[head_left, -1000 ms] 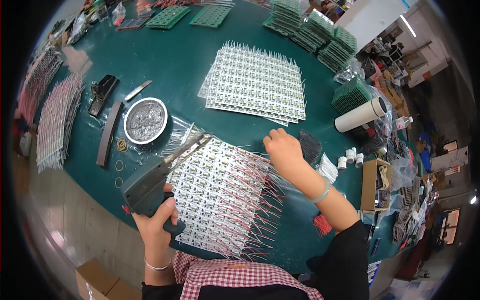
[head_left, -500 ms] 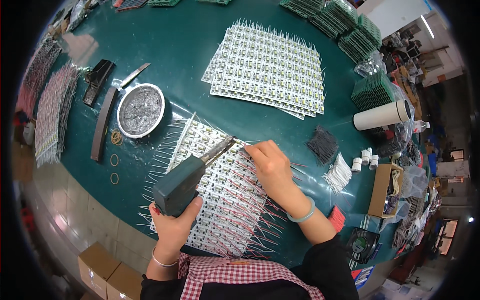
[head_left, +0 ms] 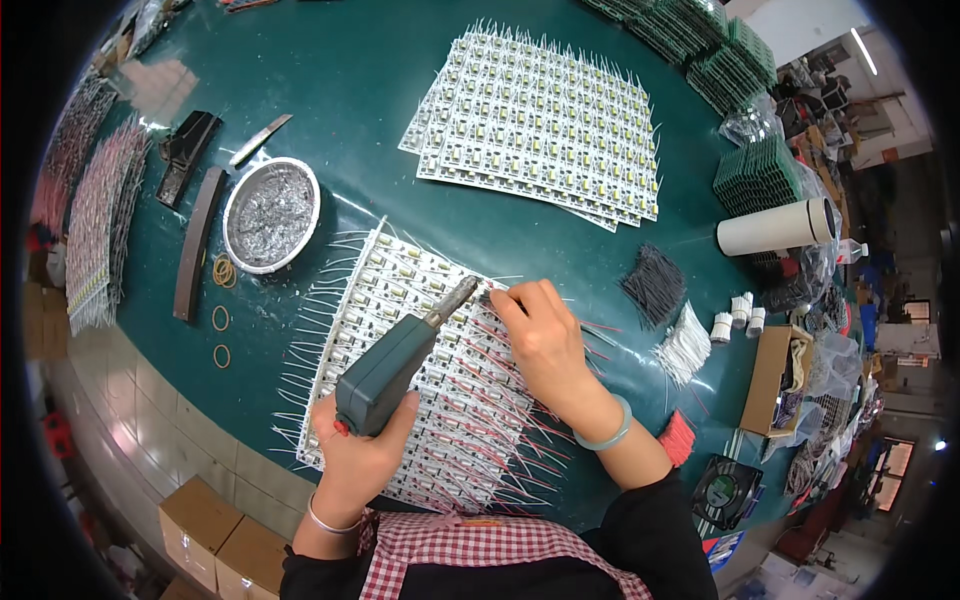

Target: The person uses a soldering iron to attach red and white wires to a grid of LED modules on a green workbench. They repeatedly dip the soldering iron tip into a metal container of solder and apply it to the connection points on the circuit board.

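The wired panel [head_left: 465, 370] lies flat on the table [head_left: 330, 110], directly in front of the person's body. It carries rows of small components. Pale wires project past its left edge; red and pale wires cross its right half and overhang the right edge.

The left hand [head_left: 365, 455] grasps the handle of a dark green soldering gun [head_left: 385, 370], held over the panel with its tip [head_left: 460, 292] directed at the upper right corner. The right hand [head_left: 545, 335] has thumb and forefinger drawn together at that corner, apparently gripping a thin wire [head_left: 491, 286]; the fingers partly cover it. Whether the tip touches the joint cannot be told from this angle.

The step in hand is judged to be fixing a wire end at the upper right corner. The next move calls for seating the wire on its pad, applying the tip briefly, and holding the wire steady while the joint sets. Keep the fingers clear of the hot tip; a loose wire could shift the joint.

To the left stands a round bowl [head_left: 268, 268] of silvery material, with rubber bands [head_left: 218, 276] and a curved brown bar [head_left: 200, 245] near it. To the right lie bundles of black wires [head_left: 653, 285], white wires [head_left: 685, 345] and red wires [head_left: 677, 438]. Beyond the panel, well apart, rests a stack of similar panels [head_left: 540, 125].
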`<state>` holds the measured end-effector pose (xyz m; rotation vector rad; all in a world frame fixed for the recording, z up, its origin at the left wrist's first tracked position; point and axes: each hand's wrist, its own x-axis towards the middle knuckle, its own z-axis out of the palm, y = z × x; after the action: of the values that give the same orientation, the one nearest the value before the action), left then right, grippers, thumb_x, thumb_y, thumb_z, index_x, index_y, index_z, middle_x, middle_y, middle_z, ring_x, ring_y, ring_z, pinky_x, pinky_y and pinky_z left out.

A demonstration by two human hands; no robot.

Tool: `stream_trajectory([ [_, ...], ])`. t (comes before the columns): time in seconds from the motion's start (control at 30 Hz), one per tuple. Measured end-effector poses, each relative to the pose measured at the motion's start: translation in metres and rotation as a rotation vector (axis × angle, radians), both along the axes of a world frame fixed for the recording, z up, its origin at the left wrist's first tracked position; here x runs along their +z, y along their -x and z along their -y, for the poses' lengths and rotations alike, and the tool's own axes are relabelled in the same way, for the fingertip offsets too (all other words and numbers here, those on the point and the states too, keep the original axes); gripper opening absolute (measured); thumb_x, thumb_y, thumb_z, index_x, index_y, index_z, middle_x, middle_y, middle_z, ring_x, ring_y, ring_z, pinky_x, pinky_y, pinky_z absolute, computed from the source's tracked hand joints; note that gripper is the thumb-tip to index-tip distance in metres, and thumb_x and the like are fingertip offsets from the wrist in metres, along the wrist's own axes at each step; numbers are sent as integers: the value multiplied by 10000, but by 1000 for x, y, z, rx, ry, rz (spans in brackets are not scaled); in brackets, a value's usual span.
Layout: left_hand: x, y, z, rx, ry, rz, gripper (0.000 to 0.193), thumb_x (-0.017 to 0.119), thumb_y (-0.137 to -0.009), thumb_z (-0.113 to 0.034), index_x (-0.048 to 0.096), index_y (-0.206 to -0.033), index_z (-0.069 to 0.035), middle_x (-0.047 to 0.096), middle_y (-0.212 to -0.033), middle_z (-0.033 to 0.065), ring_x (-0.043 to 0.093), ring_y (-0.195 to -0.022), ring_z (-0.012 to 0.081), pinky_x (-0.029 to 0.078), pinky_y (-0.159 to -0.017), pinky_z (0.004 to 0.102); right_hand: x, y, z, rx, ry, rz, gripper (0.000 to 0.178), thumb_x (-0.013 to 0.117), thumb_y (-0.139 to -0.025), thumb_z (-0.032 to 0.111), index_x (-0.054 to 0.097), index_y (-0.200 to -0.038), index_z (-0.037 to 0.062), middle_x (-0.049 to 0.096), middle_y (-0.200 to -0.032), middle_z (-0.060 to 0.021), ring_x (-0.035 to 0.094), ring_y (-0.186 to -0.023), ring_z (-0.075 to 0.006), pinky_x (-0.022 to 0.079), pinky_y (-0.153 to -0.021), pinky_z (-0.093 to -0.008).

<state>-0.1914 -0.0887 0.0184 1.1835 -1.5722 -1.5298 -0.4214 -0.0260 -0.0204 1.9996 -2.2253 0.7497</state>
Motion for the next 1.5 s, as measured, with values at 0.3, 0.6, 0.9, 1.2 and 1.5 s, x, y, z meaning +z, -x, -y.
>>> stream_trajectory([
  [0.3, -5, 4, -4, 142, -175, -12, 516, 863, -815, -53, 540, -1205, 47, 702, -993, 86, 676, -865, 157, 533, -832, 296, 5, 12, -8, -53, 11, 79, 384, 651, -760, -58, 670, -1141, -10, 602, -987, -123, 616, -911, -298, 549, -723, -390],
  [0.6, -13, 0, -4, 210, -128, -1, 454, 853, -813, -49, 576, -1165, 20, 689, -1039, 78, 648, -824, 119, 501, -726, 250, 39, 73, -36, -225, -104, -185, 293, 658, -752, -15, 672, -1042, 19, 586, -979, -120, 594, -915, -301, 532, -764, -377],
  [0.9, -9, -9, 1, 76, -295, 61, 531, 871, -803, -82, 558, -1213, 47, 684, -1117, 90, 649, -936, 127, 519, -838, 299, 26, 83, -13, -119, -610, -721, 89, 738, -697, 106, 778, -771, 76, 613, -815, -56, 612, -876, -238, 528, -674, -331],
  [1.2, 2, -19, 12, 85, -154, 41, 262, 833, -842, -50, 718, -1053, 54, 726, -942, 37, 625, -808, 85, 504, -726, 255, 50, 72, -13, -80, -317, -173, 296, 658, -753, -45, 724, -1030, 36, 639, -986, -139, 635, -958, -334, 573, -774, -400],
  [1.5, 1, -13, 5, 120, -175, -34, 221, 814, -856, -19, 723, -1048, 43, 731, -945, 40, 645, -812, 93, 514, -727, 260, 24, 7, -10, 130, -95, 267, 347, 610, -790, -99, 662, -1112, 18, 647, -1105, -115, 626, -1010, -314, 557, -814, -403],
])
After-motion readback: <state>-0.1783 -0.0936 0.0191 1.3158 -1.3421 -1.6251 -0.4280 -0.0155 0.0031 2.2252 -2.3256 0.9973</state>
